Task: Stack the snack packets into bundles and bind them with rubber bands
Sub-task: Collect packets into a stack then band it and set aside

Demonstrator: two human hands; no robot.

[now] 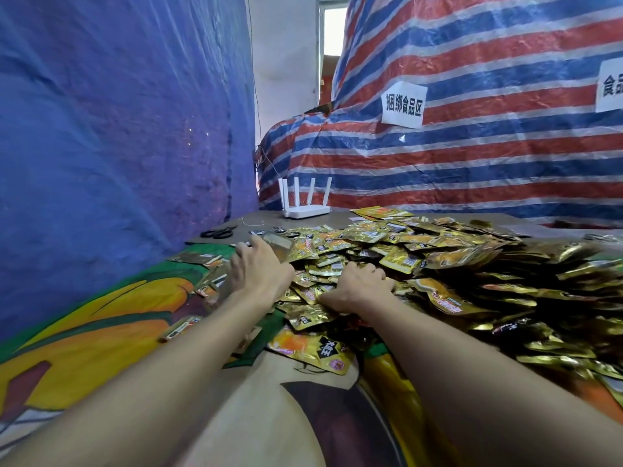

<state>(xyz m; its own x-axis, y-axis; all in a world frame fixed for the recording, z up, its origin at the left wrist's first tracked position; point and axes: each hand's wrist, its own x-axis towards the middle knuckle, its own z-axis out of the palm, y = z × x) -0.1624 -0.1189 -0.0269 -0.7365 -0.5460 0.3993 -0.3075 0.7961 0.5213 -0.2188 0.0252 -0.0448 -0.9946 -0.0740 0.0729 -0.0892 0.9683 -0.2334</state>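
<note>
A large pile of snack packets [421, 251], gold foil with orange and black print, is spread over the middle and right of the work surface, from the printed cloth [101, 338] back onto the grey tabletop [266, 219]; both bare forearms are stretched forward into its left side. The left hand [259, 273] is seen at the left fringe of the pile, back upward, with thumb and fingers closed on a blurred packet [279, 246] held slightly above the heap; its print is lost to blur. The right hand [359, 284] is laid knuckles-up on the packets, near the left hand but not touching it; its fingers are curled down into the foil, and whether anything is gripped cannot be told. A single packet [182, 328] is seen lying apart on the cloth beside the left forearm. Behind, a white router [305, 210] with four upright antennas is stood on the tabletop; black scissors [219, 232] are laid flat to its left. A blue sheet [118, 129] is hung on the left; a red, white and blue striped tarpaulin [472, 156] is draped on the right, with a paper label [403, 104] fixed to it.
</note>
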